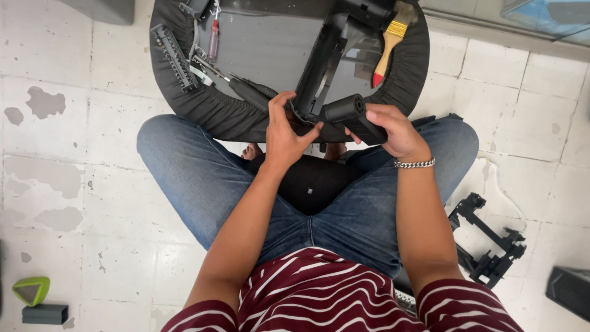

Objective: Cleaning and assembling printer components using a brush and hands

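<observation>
Over lap: left hand [284, 136] gripping black bracket [314, 74], base hidden; right hand [393, 130] wrapped round black cylinder [355, 117].

Both bare forearms extended forward over crossed legs, left hand [284, 132] curled closed, right hand [393, 130] clenched, wrist braceleted.

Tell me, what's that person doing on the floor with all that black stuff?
A person sits cross-legged on the tiled floor with an upturned chair seat resting against the knees. The left hand grips the black bracket fixed under the seat. The right hand holds a black cylinder beside it. On the seat lie a screwdriver, a bit holder and a brush. Another black frame lies on the floor by the right leg.
</observation>
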